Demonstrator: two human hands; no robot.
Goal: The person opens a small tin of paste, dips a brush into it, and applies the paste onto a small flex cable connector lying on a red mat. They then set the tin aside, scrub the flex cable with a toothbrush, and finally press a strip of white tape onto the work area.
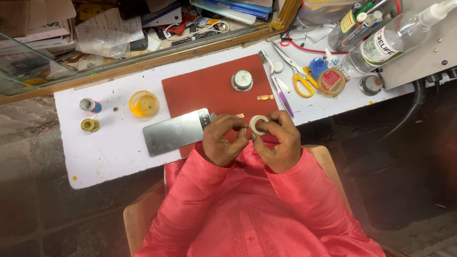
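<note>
Seen from above, a person's right hand (281, 143) pinches a small white roll of tape (258, 124) between thumb and fingertips, tilted so its edge faces the left hand (223, 142), whose curled fingers close at the roll's rim, seemingly picking at the tape end. Just beyond the fingers a silver phone back panel (177, 132) lies on a red mat (204, 90).

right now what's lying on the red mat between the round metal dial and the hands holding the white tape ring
In the head view, a small flat gold-coloured strip lies on the red mat between the round metal dial and the hands.
</note>
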